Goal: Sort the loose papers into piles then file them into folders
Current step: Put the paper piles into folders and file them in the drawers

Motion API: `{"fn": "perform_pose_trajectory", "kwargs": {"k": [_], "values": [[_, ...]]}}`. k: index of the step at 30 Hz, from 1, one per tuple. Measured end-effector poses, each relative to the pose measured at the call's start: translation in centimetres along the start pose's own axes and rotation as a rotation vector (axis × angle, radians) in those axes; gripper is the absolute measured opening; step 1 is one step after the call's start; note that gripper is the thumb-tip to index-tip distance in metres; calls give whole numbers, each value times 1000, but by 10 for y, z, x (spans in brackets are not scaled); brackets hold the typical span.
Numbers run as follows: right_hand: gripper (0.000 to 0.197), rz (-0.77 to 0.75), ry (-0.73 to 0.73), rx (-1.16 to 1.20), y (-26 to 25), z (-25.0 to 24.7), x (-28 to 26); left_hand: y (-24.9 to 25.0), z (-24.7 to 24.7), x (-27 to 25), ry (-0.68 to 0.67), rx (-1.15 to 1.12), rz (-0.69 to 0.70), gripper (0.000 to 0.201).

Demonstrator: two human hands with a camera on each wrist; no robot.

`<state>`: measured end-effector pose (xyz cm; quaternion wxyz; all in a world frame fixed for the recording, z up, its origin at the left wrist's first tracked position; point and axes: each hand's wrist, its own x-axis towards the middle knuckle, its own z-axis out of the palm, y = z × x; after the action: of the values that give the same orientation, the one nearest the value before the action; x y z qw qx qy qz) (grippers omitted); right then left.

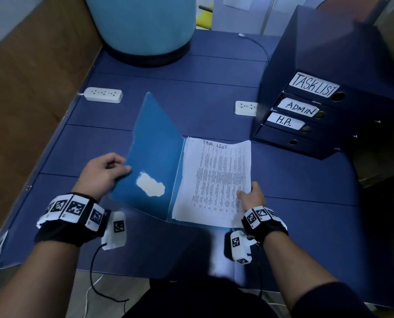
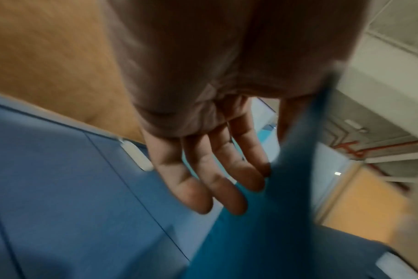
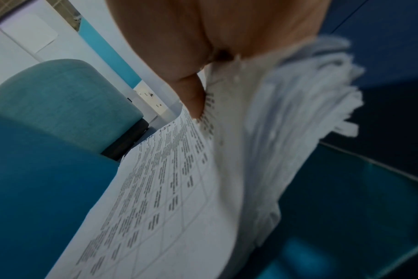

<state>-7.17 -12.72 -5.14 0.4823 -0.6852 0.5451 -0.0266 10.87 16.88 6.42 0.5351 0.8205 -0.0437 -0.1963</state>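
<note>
A blue folder (image 1: 154,157) lies open on the dark blue table (image 1: 294,180), its left cover raised at a slant. My left hand (image 1: 106,173) pinches that cover's outer edge, thumb on the inside face; in the left wrist view the fingers (image 2: 203,179) lie behind the cover (image 2: 286,207). A stack of printed papers (image 1: 216,180) headed "TASK LIST" rests on the folder's right half. My right hand (image 1: 252,195) grips the stack's lower right edge. The right wrist view shows the thumb (image 3: 191,94) on the top sheet (image 3: 179,188) with fanned sheet edges lifted off the folder's back cover (image 3: 346,188).
A dark file box (image 1: 329,53) stands at the right, its drawers labelled TASKLIST, ADMIN and H.R. Two white power strips (image 1: 104,94) (image 1: 246,108) lie beyond the folder. A pale blue round seat (image 1: 143,26) stands at the back; a wooden panel (image 1: 30,76) runs along the left.
</note>
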Motion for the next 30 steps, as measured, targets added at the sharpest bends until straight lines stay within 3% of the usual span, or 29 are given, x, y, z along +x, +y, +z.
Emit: {"fn": "perform_pose_trajectory", "kwargs": {"k": [3,5,9,12,13,15,16,19,21,24,30], "values": [[21,-28,-45,4,-4,-2,-4,23,44,-16,-340,-131,55,3],[22,-76,-90,-20,-8,-5,-8,17,78,-19,-501,-98,10,23],[57,-50,-212,-11,-13,-23,-5,-37,130,-2,-415,271,-72,40],[108,59,-267,52,-12,-35,-3,-68,152,0,-348,575,-120,59],[110,61,-296,35,-10,-37,-2,-73,158,-1,-298,640,-138,58],[83,8,-340,0,-11,-37,-5,-70,168,-3,-203,681,-194,52],[72,-23,-363,-15,-13,-37,-8,-71,171,-2,-169,661,-240,59],[60,-67,-380,-50,-12,-34,-10,-78,170,9,-95,504,-368,79],[58,-76,-369,-40,-9,-34,-9,-77,168,13,-118,368,-399,73],[59,-90,-369,-70,-5,-35,-5,-70,169,14,-142,264,-353,52],[52,-66,-357,-74,-1,-41,0,-65,158,5,-233,79,-209,61]]}}
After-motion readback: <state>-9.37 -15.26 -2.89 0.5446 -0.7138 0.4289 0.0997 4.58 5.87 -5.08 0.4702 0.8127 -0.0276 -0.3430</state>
